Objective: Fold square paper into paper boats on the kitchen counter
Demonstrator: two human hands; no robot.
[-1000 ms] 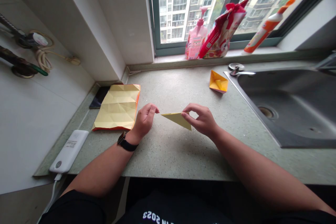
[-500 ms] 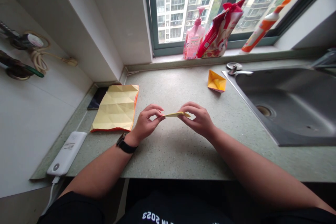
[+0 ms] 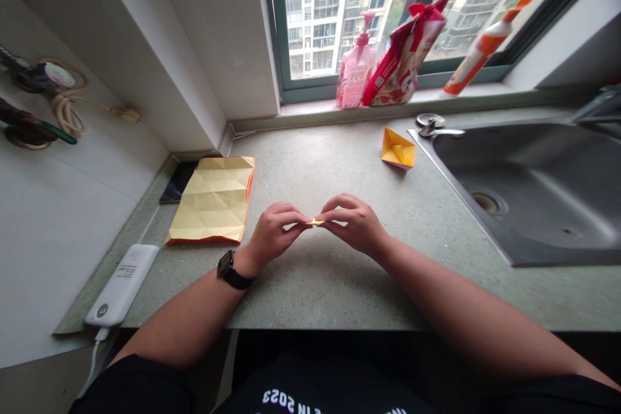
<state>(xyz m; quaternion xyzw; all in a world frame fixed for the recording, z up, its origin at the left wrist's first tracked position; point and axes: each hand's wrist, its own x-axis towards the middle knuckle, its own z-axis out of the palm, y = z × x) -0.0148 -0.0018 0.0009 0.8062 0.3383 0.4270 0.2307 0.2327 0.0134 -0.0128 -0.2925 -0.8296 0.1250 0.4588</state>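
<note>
Right now, the left hand (image 3: 274,231) and the right hand (image 3: 356,224) both pinch a yellow paper (image 3: 317,223) between them, over the worktop (image 3: 323,291). Only a little bit of it shows. Some creased sheets (image 3: 211,200) lie near the left hand, and a small orange paper box (image 3: 398,150) sits by the sink (image 3: 548,187).

two hands (image 3: 274,230) (image 3: 358,225), one pinched paper (image 3: 317,223), one paper box (image 3: 398,150), two bottles (image 3: 355,83) (image 3: 478,59), one sink (image 3: 543,181)
</note>
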